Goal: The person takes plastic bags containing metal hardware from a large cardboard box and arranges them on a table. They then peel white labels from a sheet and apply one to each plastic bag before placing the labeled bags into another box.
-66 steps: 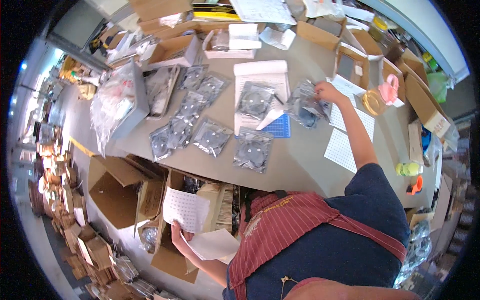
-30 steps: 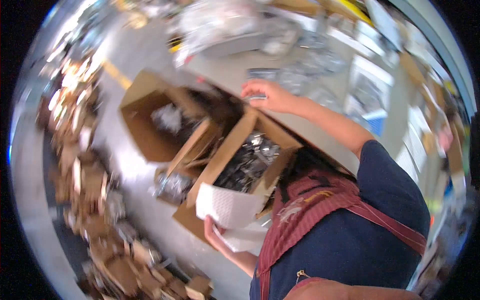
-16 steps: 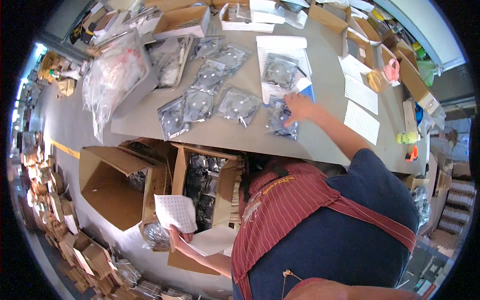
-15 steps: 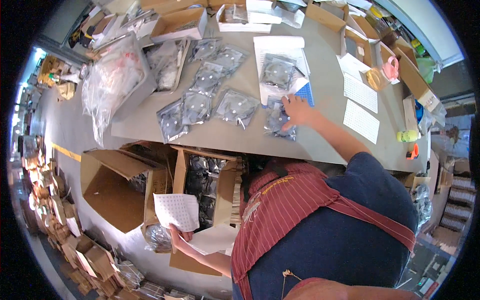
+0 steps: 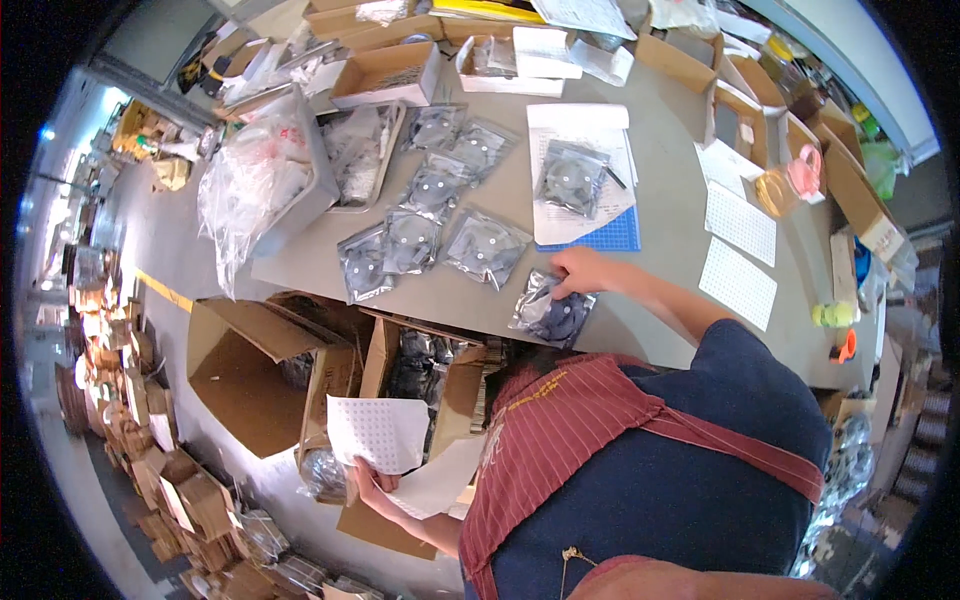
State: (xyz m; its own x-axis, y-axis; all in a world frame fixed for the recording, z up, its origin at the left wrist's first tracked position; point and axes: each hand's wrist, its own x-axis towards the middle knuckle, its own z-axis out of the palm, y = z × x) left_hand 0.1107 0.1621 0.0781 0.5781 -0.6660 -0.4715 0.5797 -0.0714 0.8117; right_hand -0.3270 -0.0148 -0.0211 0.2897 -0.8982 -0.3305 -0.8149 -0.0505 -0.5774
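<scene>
My left hand (image 5: 374,484) is closed on a white sheet of small round stickers (image 5: 378,434), held bent over the open carton below the table edge. At the table's near edge, my right hand (image 5: 582,272) pinches the upper part of a silvery clear plastic bag (image 5: 548,318) with dark contents. Just beyond it, another such bag (image 5: 572,180) lies on a paper pad (image 5: 545,225) beside a dark pen (image 5: 614,177). Several similar bags, each with a small white round sticker, lie to the left, the nearest one being a flat bag (image 5: 486,247).
A blue cutting mat (image 5: 615,232) pokes out under the pad. More sticker sheets (image 5: 738,282) and a pink-lidded bottle (image 5: 780,190) are at right. A grey bin of plastic bags (image 5: 290,205) stands at left. Below, one carton (image 5: 245,400) gapes beside another carton (image 5: 455,405) holding silvery bags.
My right hand has closed on the bag's upper part and pulled it toward the table's near edge, tilting it. My left hand still holds the sticker sheet. The whole view has shifted slightly.
</scene>
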